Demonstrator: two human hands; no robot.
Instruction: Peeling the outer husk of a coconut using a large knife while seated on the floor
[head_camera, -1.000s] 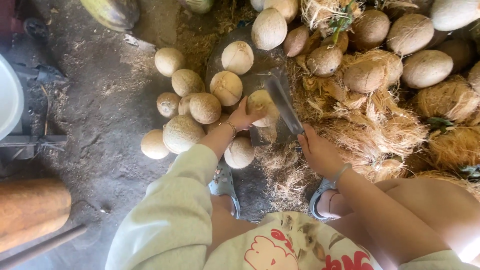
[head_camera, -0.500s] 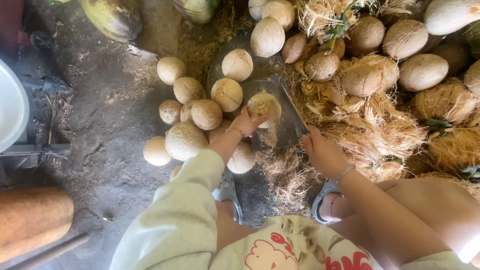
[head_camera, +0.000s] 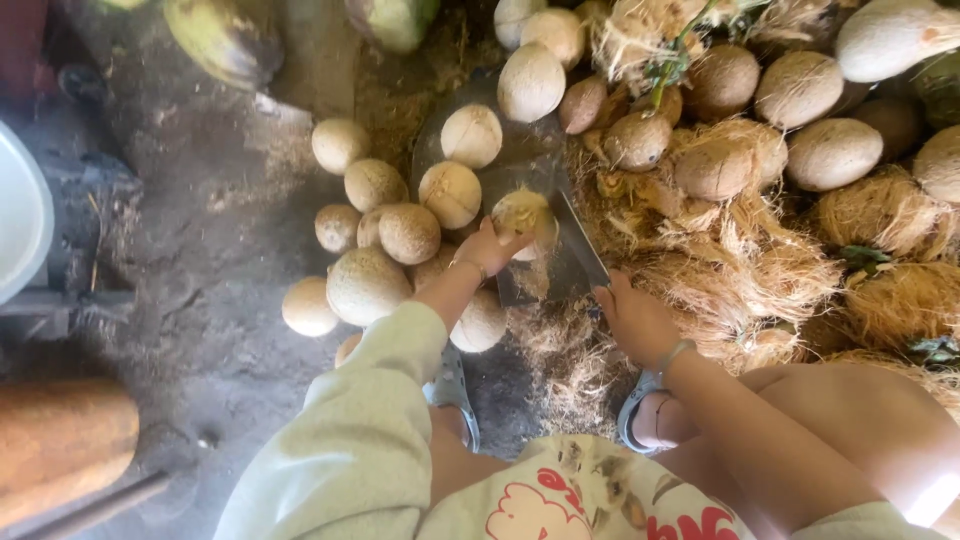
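Nearest the camera, the person is squatting on a dirt floor, knees apart, sandals on. The right hand (head_camera: 635, 318) is closing fully around the handle of a cleaver (head_camera: 578, 240), whose flat blade is angling away toward the far left. The left hand (head_camera: 490, 248) is reaching forward in a pale sleeve, fingers curled loosely over the near side of a coconut (head_camera: 522, 212), steadying rather than gripping it. That coconut is sitting on a dark slab (head_camera: 520, 160), just left of the blade and partly shaved, with loose fibre under it.

To do this well, the fingers should be staying on the side away from the edge, and the strokes should be short and glancing.

Left of it, trimmed nuts (head_camera: 378, 235) are clustering. Farther right, a husk pile (head_camera: 780, 270) is spreading, with untrimmed nuts (head_camera: 830, 150) beyond.
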